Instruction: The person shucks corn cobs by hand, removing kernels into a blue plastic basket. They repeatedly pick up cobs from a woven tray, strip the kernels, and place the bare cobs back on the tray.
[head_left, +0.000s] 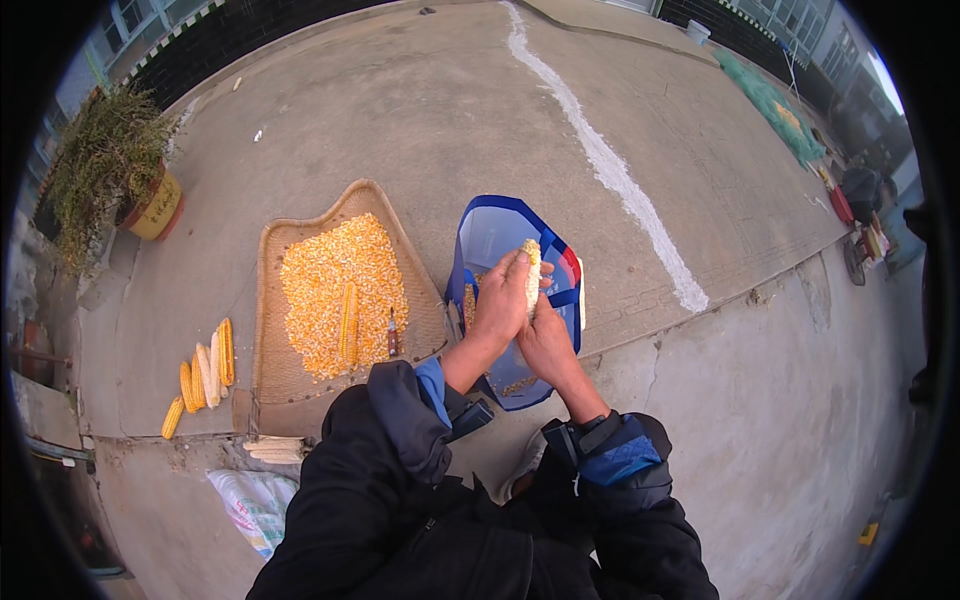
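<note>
My left hand (499, 300) is wrapped around a mostly stripped corn cob (533, 279), which stands nearly upright with a few yellow kernels near its top. My right hand (551, 341) grips the cob's lower end. Both hands are over an open blue bag (491, 217) with a pale inside; some kernels lie in it. To the left, a woven winnowing basket (274, 255) bears a heap of loose corn kernels (337, 255). On the heap rest a partly shelled yellow ear of corn (349, 322) and a small tool with a reddish-brown handle (392, 341).
Left of the basket lie several yellow ears (226, 352) and pale stripped cobs (204, 375). More bare cobs (274, 448) and a printed white sack (259, 502) are near my left arm. A potted plant (154, 206) stands at far left; green netting (772, 105) lies far right.
</note>
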